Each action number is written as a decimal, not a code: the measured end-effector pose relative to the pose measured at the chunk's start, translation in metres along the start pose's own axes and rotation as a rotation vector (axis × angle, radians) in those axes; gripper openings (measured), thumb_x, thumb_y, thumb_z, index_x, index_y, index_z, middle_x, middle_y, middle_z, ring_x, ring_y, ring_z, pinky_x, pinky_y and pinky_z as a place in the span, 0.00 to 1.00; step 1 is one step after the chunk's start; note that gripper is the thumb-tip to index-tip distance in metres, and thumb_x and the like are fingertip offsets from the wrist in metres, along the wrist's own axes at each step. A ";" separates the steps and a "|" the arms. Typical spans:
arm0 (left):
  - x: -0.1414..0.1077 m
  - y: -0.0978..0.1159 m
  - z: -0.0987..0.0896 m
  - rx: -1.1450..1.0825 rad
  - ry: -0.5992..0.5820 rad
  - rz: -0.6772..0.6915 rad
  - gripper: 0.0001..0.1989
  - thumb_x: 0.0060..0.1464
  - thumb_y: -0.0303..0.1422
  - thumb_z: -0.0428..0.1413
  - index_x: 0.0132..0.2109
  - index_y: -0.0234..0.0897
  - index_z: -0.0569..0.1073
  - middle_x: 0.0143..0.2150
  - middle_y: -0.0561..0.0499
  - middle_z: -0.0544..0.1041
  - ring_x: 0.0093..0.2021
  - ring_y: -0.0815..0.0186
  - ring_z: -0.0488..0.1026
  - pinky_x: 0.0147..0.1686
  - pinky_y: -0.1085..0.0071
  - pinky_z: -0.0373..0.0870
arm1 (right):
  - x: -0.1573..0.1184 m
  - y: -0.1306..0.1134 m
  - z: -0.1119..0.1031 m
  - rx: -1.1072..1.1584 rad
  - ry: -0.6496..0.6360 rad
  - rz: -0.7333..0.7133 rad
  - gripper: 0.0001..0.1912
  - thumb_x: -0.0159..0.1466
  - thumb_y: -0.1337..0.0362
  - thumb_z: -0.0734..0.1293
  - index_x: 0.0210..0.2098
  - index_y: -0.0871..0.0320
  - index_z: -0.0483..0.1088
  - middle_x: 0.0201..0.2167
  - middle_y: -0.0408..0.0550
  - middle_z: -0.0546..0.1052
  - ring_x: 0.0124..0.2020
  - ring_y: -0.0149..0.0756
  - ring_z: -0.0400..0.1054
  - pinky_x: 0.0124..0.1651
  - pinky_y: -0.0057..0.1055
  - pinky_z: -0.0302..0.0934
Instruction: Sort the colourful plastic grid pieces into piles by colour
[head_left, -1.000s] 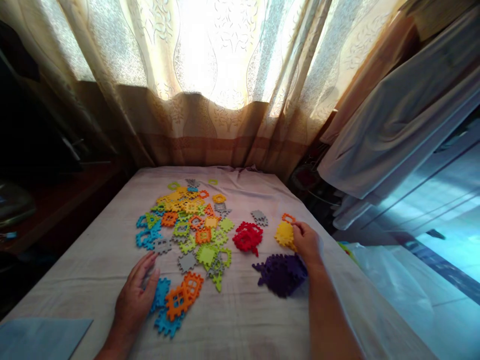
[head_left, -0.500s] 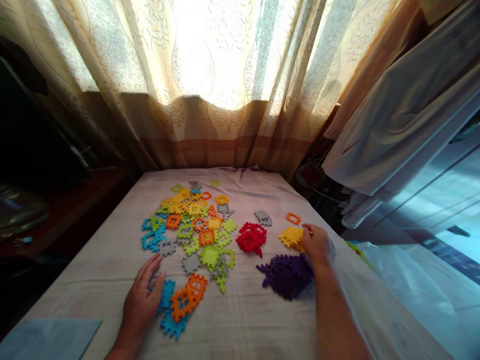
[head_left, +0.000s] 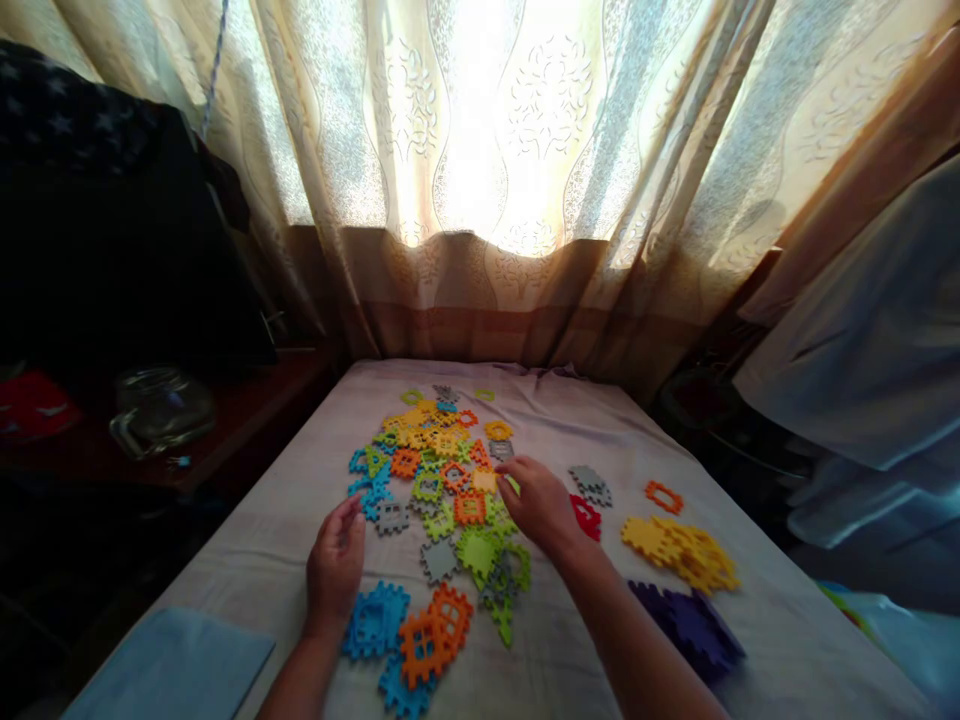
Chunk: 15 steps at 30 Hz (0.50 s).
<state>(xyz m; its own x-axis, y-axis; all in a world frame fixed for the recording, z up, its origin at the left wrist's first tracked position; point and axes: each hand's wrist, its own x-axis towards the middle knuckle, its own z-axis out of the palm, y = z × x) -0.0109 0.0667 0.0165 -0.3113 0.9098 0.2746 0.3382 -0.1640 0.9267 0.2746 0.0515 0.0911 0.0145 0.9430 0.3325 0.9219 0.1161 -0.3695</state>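
My right hand point(head_left: 536, 500) reaches over the mixed pile, its fingertips at a light yellow-orange square piece point(head_left: 484, 480); the grip is partly hidden. My left hand point(head_left: 335, 560) is beside the blue pieces point(head_left: 373, 490) at the pile's left edge, thumb and fingers apart, nothing visible in it. Yellow pieces point(head_left: 427, 425) lie at the back of the pile, green ones point(head_left: 478, 552) at its front. Orange pieces point(head_left: 424, 645) overlap blue ones point(head_left: 377, 618) nearer me. Red pieces point(head_left: 586, 517) are partly behind my right wrist. Yellow point(head_left: 679, 550) and purple pieces point(head_left: 694, 630) form separate heaps at right.
The pieces lie on a pale cloth-covered surface point(head_left: 300, 510). Light blue cloth point(head_left: 176, 665) is at front left. A glass jug point(head_left: 161, 410) and dark screen stand left. Curtains point(head_left: 465, 300) hang behind, garments point(head_left: 840, 350) at right. Gray pieces point(head_left: 591, 484) and an orange frame point(head_left: 664, 497) lie right.
My right hand has left the yellow heap on the right and moved left to the mixed pile. My left hand has shifted slightly away from the near blue pieces. The view has turned left.
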 end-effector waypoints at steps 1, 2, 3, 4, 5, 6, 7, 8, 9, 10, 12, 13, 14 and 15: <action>0.002 -0.001 -0.001 -0.018 0.008 -0.035 0.23 0.52 0.48 0.52 0.49 0.38 0.73 0.47 0.45 0.80 0.49 0.58 0.76 0.52 0.60 0.72 | 0.013 -0.008 0.008 -0.004 -0.057 0.001 0.14 0.65 0.65 0.60 0.44 0.55 0.75 0.46 0.51 0.77 0.48 0.41 0.70 0.51 0.34 0.61; 0.003 -0.002 -0.002 -0.042 0.013 -0.069 0.23 0.52 0.48 0.52 0.49 0.38 0.73 0.46 0.45 0.80 0.49 0.58 0.77 0.52 0.61 0.72 | 0.026 -0.014 0.016 -0.012 -0.104 0.008 0.14 0.64 0.65 0.61 0.46 0.55 0.75 0.48 0.51 0.77 0.49 0.41 0.70 0.51 0.34 0.61; 0.003 -0.003 -0.002 -0.067 0.014 -0.098 0.23 0.52 0.48 0.52 0.49 0.38 0.73 0.45 0.45 0.80 0.48 0.58 0.77 0.52 0.61 0.72 | 0.038 -0.018 0.025 -0.023 -0.141 0.018 0.15 0.64 0.66 0.61 0.47 0.55 0.74 0.49 0.51 0.76 0.50 0.41 0.69 0.52 0.34 0.61; 0.004 -0.005 -0.003 -0.092 0.014 -0.118 0.23 0.52 0.48 0.52 0.49 0.37 0.73 0.45 0.45 0.80 0.48 0.58 0.77 0.52 0.61 0.72 | 0.050 -0.020 0.034 -0.037 -0.172 0.023 0.15 0.64 0.66 0.62 0.48 0.56 0.74 0.51 0.52 0.76 0.51 0.41 0.69 0.53 0.35 0.60; 0.004 -0.006 -0.004 -0.110 0.011 -0.128 0.23 0.52 0.48 0.52 0.49 0.37 0.73 0.45 0.45 0.80 0.49 0.58 0.77 0.52 0.61 0.71 | 0.060 -0.020 0.043 -0.052 -0.196 0.019 0.16 0.63 0.66 0.62 0.50 0.56 0.73 0.52 0.52 0.75 0.53 0.41 0.68 0.54 0.35 0.59; 0.004 -0.007 -0.004 -0.119 0.007 -0.134 0.24 0.52 0.49 0.52 0.49 0.37 0.73 0.45 0.45 0.80 0.49 0.58 0.76 0.52 0.61 0.71 | 0.069 -0.020 0.050 -0.063 -0.215 0.008 0.17 0.63 0.65 0.63 0.51 0.56 0.72 0.54 0.52 0.74 0.54 0.41 0.67 0.56 0.35 0.59; 0.004 -0.008 -0.004 -0.122 0.005 -0.140 0.24 0.52 0.49 0.53 0.49 0.38 0.73 0.46 0.45 0.80 0.50 0.57 0.76 0.52 0.61 0.71 | 0.076 -0.019 0.057 -0.070 -0.231 -0.007 0.19 0.63 0.65 0.64 0.53 0.56 0.71 0.55 0.53 0.73 0.56 0.41 0.66 0.57 0.35 0.58; 0.004 -0.008 -0.004 -0.124 0.004 -0.144 0.24 0.51 0.49 0.53 0.49 0.38 0.74 0.46 0.45 0.80 0.50 0.57 0.76 0.52 0.61 0.71 | 0.083 -0.018 0.063 -0.076 -0.242 -0.022 0.20 0.62 0.64 0.65 0.54 0.56 0.70 0.56 0.53 0.72 0.57 0.42 0.65 0.58 0.35 0.57; 0.004 -0.008 -0.003 -0.124 0.003 -0.148 0.24 0.51 0.49 0.53 0.49 0.38 0.74 0.46 0.45 0.80 0.50 0.57 0.76 0.52 0.61 0.71 | 0.088 -0.017 0.067 -0.081 -0.250 -0.033 0.22 0.62 0.64 0.65 0.56 0.57 0.69 0.57 0.53 0.72 0.58 0.42 0.64 0.58 0.36 0.56; 0.004 -0.007 -0.003 -0.123 0.002 -0.150 0.25 0.51 0.49 0.53 0.49 0.38 0.74 0.46 0.45 0.80 0.49 0.57 0.76 0.52 0.61 0.71 | 0.092 -0.017 0.071 -0.085 -0.257 -0.039 0.23 0.61 0.64 0.66 0.57 0.58 0.68 0.58 0.54 0.71 0.58 0.42 0.63 0.59 0.36 0.56; 0.004 -0.005 -0.002 -0.125 -0.001 -0.149 0.25 0.50 0.49 0.53 0.49 0.37 0.74 0.45 0.45 0.80 0.48 0.57 0.76 0.51 0.61 0.71 | 0.099 -0.016 0.076 -0.094 -0.273 -0.047 0.25 0.61 0.65 0.66 0.58 0.58 0.66 0.58 0.54 0.71 0.59 0.43 0.63 0.59 0.37 0.55; 0.003 -0.003 -0.002 -0.126 -0.004 -0.147 0.25 0.50 0.49 0.53 0.49 0.37 0.74 0.45 0.45 0.80 0.48 0.57 0.76 0.51 0.62 0.71 | 0.101 -0.016 0.077 -0.100 -0.282 -0.051 0.26 0.60 0.65 0.66 0.59 0.58 0.66 0.58 0.54 0.71 0.59 0.43 0.63 0.59 0.37 0.55; 0.003 -0.002 -0.001 -0.127 -0.004 -0.144 0.25 0.50 0.49 0.54 0.49 0.37 0.74 0.45 0.45 0.80 0.48 0.57 0.76 0.51 0.62 0.71 | 0.103 -0.017 0.079 -0.105 -0.289 -0.056 0.27 0.60 0.65 0.66 0.59 0.58 0.66 0.57 0.54 0.72 0.58 0.44 0.64 0.59 0.38 0.55; 0.003 -0.001 -0.001 -0.130 -0.003 -0.143 0.26 0.49 0.50 0.54 0.49 0.37 0.74 0.44 0.45 0.80 0.48 0.57 0.76 0.51 0.62 0.71 | 0.104 -0.017 0.079 -0.111 -0.293 -0.060 0.27 0.60 0.64 0.66 0.59 0.58 0.66 0.57 0.54 0.72 0.57 0.44 0.64 0.58 0.38 0.56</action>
<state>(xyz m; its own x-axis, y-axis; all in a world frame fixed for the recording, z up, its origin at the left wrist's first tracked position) -0.0130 0.0689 0.0167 -0.3455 0.9284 0.1367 0.1732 -0.0801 0.9816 0.2293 0.1724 0.0632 -0.1382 0.9871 0.0805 0.9546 0.1545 -0.2547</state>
